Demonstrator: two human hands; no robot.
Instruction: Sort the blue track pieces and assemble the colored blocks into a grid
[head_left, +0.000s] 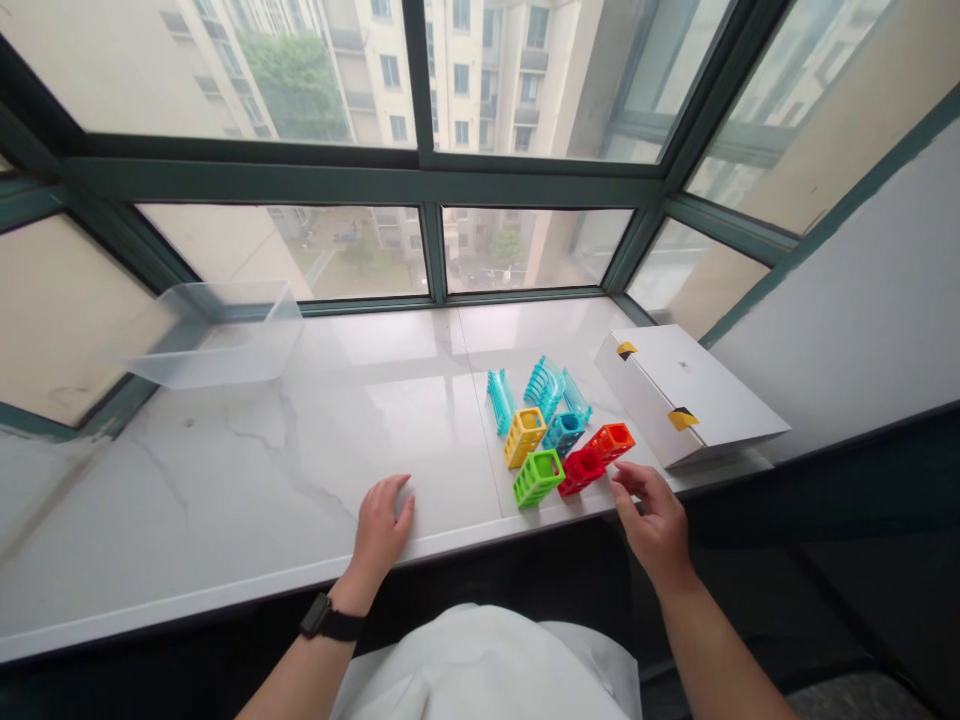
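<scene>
Here, a pale, veined sill point(360, 400) runs under a green-framed window point(431, 185), its near edge facing the person.

Left hand point(384, 518): at the near edge of the sill, well left of the coloured pieces. Fingers together and gently bent, thumb spread away; grasp empty. Dark watch point(330, 617) on that wrist.

Right hand point(654, 515): at the near edge, right of the pieces. Fingers loosely curled, thumb parted from the forefinger, nothing seen in the grip. Fingertips just beside the red and orange blocks; cannot tell whether they touch.

Pieces: 8 in a loose cluster on the right half of the sill, between the hands but much closer to the right. 5 are hollow, open-topped blocks with cut-out sides: green point(536, 480) nearest the left front, yellow point(525, 438) behind it, blue point(564, 434) beside the yellow, red block point(581, 470) right of the green, orange block point(611, 442) farthest right. Behind them, 3 translucent turquoise sections: 1 long section point(501, 402) at left, 1 curved, ribbed section point(545, 388) in the middle, 1 narrow section point(577, 397) at right.

Beyond: white box point(720, 390) right of the cluster, 2 yellow-and-black tabs point(682, 418) along its edge. Clear bin point(225, 360) at far left, near the glass.
</scene>
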